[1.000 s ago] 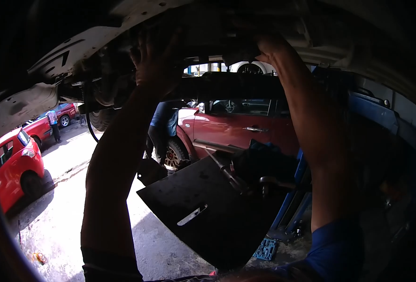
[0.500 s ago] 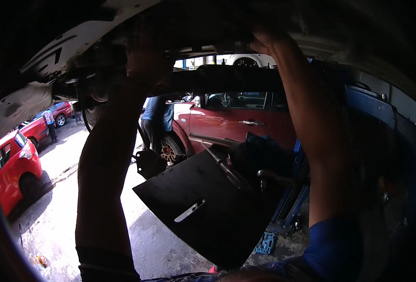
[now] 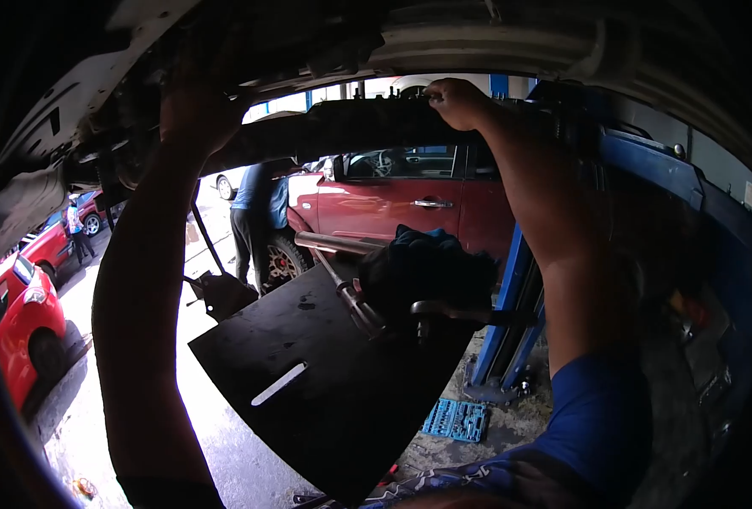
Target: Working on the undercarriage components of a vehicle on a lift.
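Both arms reach up beneath the dark underside of a raised vehicle. My left hand (image 3: 196,114) is in deep shadow against the underside, near the left end of a long dark beam (image 3: 325,131), and its fingers are hidden. Along the beam's top edge stand several short studs or bolts. My right hand (image 3: 459,103) is at the right part of that edge, its fingers pinched together beside the studs. Whatever lies between those fingertips is too small to make out.
Below my hands a dark slotted panel (image 3: 274,356) carries a long metal tool (image 3: 346,293), a ratchet-like tool (image 3: 444,312) and a dark cloth bundle (image 3: 431,254). A blue socket set (image 3: 456,420) lies on the floor. Beyond are a blue lift post (image 3: 505,314), a maroon car (image 3: 393,204) and a person (image 3: 253,216).
My right hand has come down out of the shadow to the beam's studded edge. My left hand appears further left, and the whole view has shifted, showing more of the floor at right.
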Demonstrator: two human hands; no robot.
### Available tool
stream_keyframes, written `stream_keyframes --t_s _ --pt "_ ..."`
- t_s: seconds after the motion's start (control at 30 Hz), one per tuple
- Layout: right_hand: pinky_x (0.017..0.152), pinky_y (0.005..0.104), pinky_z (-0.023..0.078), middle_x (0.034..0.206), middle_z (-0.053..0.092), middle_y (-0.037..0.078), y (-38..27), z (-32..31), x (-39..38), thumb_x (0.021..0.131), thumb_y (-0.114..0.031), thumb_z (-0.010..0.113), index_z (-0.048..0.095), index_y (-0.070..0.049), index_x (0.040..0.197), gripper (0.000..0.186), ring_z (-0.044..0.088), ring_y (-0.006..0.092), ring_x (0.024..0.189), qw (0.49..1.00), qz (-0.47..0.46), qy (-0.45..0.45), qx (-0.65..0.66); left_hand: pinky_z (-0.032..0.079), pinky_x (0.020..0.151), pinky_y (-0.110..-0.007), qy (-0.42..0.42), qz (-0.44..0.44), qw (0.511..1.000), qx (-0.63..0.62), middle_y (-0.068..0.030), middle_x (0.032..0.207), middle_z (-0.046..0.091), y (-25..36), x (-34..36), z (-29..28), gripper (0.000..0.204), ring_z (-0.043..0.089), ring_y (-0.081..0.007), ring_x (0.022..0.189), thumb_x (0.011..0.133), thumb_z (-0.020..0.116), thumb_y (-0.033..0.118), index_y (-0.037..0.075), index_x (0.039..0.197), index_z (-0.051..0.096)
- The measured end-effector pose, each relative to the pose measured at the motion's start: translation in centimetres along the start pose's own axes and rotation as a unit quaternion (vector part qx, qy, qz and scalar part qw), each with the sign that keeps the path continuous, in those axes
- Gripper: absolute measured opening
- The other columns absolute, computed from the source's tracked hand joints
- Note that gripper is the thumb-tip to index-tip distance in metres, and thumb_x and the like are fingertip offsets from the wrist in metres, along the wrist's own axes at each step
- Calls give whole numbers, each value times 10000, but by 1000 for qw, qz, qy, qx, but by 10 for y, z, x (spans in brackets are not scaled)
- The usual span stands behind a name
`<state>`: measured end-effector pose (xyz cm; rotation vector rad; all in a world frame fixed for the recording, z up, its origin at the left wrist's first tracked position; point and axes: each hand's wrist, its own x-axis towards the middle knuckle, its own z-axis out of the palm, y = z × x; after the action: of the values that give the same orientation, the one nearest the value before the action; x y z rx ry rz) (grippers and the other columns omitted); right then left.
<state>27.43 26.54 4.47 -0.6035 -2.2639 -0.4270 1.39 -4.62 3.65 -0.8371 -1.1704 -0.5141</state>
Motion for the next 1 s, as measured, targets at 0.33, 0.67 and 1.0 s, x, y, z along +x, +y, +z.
stream_keyframes --t_s 0.33,0.67,1.0 --pt "945 379 483 1281 595 160 0 20 64 889 -36 522 602 -111 1283 409 613 343 1109 984 -34 -69 -161 378 1083 -489 13 -14 999 -36 -169 1486 357 5 1 -7 959 352 -358 1376 672 843 351 228 1480 341" --pt "818 430 500 961 670 223 -10 28 53 857 -82 560 676 -49 1009 194 647 359 948 995 -46 25 -81 302 1125 -488 -33 -56 998 -11 -173 1515 301 2 -2 -11 908 298 -356 1403 727 793 409 300 1484 305" --pt "683 351 507 800 645 137 -74 -41 -28 741 -65 682 629 -31 868 142 652 264 758 981 -151 111 50 252 1118 -587 -42 -75 996 -31 -207 1548 198 4 -6 -12 799 203 -391 1440 839 669 434 426 1493 209"
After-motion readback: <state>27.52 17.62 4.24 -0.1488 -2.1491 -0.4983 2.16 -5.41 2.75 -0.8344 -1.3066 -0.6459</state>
